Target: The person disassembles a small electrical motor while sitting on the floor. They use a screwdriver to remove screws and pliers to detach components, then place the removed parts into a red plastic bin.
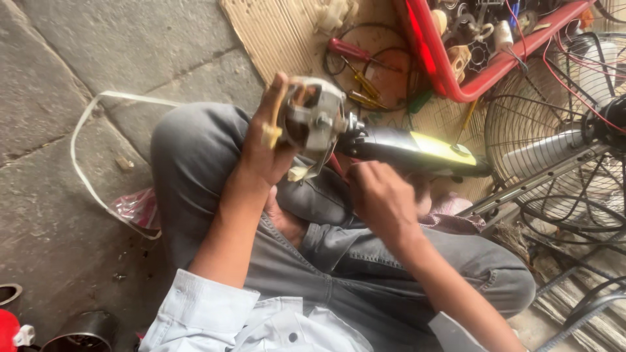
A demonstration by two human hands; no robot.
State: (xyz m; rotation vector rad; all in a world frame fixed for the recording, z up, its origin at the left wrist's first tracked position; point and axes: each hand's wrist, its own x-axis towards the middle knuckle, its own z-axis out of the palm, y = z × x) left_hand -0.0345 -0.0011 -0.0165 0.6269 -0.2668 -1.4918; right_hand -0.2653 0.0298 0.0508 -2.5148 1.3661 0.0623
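The left hand (267, 146) grips the fan motor (316, 120) above the lap. The right hand (381, 195) is closed, maybe pinching a red wire under it; blur hides this. Disassembly seems underway; next needs firm holding.

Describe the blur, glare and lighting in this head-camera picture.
Head view: soft daylight, no hard shadows; the right hand is motion-smeared, the left hand gripping the grey metal fan motor slightly soft; the red plastic tray rim glows overexposed; the wire fan guard looks hazy.
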